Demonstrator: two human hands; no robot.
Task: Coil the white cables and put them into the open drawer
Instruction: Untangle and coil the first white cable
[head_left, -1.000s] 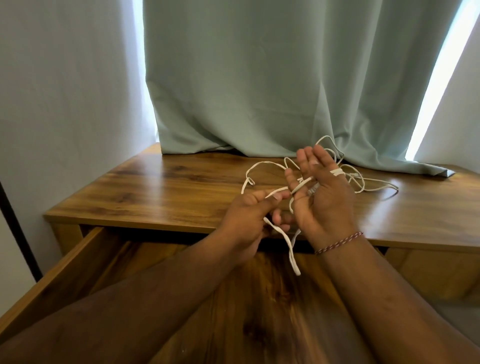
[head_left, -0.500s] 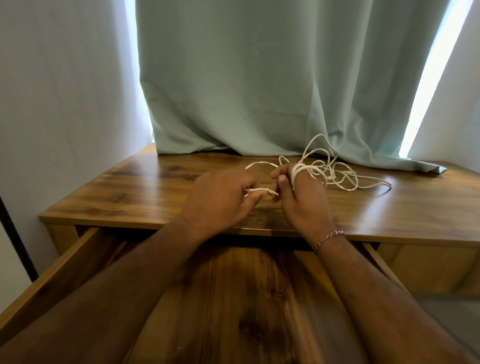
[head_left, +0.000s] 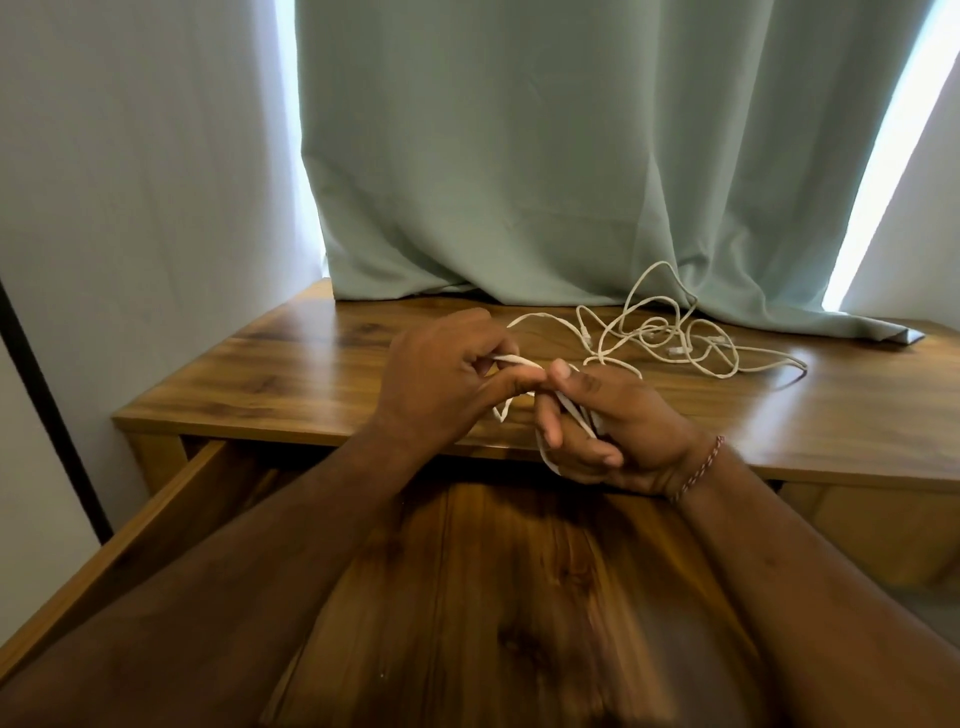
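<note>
Both hands have dropped lower and nearer the tabletop's front edge than half a second back, and the right hand has turned so its palm side faces left instead of showing its knuckles. Left hand (head_left: 441, 379) has its grip closed on a white cable (head_left: 511, 359), thumb and forefinger pinching the strand where it crosses to the other hand. Right hand (head_left: 608, 426) has its grip clamped on the same cable: several turns run across its curled fingers (head_left: 550, 426), the thumb presses down on top, and a short loop hangs out below the palm. A woven bracelet (head_left: 698, 467) sits on the right wrist. Behind the hands, the rest of the cables (head_left: 670, 332) lie in a loose tangle on the tabletop (head_left: 270, 374), just in front of the green curtain (head_left: 545, 156), whose hem rests on the wood; one strand trails from the tangle back toward the hands. Several small connectors show in the heap, too small to tell their type. Below the tabletop's edge the drawer (head_left: 156, 525) stands pulled out, its wooden floor under both forearms, with no cable lying in the part that shows.
</note>
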